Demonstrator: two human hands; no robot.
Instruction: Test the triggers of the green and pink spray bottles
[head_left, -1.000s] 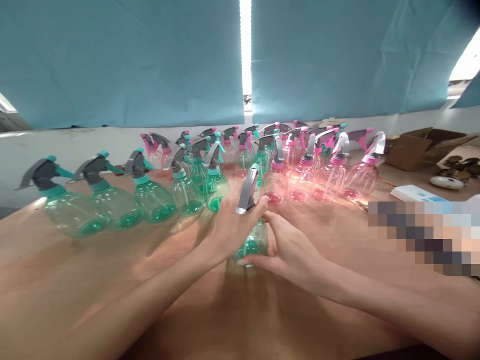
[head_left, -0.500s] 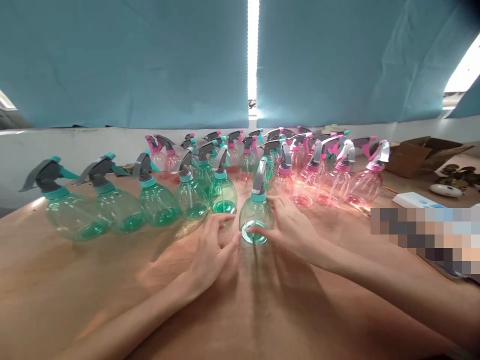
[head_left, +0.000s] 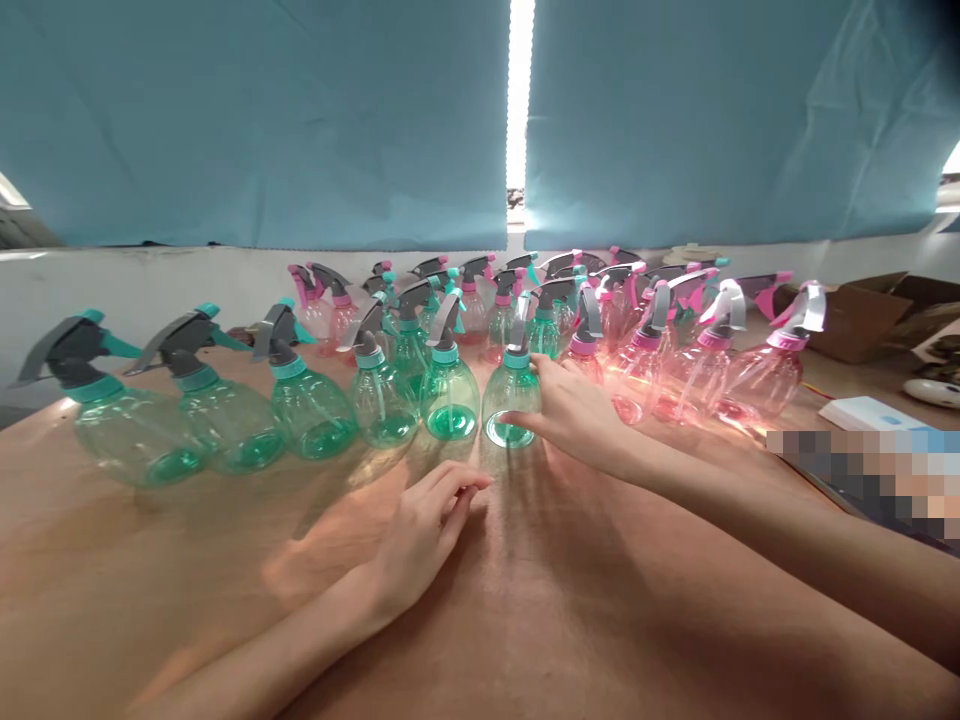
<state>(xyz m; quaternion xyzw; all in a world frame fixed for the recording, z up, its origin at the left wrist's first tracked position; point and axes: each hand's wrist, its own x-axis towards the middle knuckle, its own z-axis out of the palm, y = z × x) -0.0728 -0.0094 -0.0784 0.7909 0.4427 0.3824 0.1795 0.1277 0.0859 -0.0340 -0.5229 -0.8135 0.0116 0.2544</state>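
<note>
A green spray bottle [head_left: 510,400] with a grey trigger stands upright at the right end of a row of green spray bottles [head_left: 307,405] on the brown table [head_left: 525,620]. My right hand [head_left: 574,415] is curled against its right side, fingers touching its body and base. My left hand [head_left: 427,530] lies on the table in front of the row, holding nothing, fingers loosely bent and slightly apart. Pink spray bottles [head_left: 697,375] continue the row to the right of my right hand.
More green and pink spray bottles [head_left: 480,295] crowd the table behind the front row, up to the white wall. A cardboard box [head_left: 862,310] sits at the far right, a white flat box [head_left: 866,412] near it. Blue curtains [head_left: 300,120] hang behind.
The green bottle, held in both hands close to me, has been set down and slid forward into the row. My left hand has let go and drawn back onto the table.
</note>
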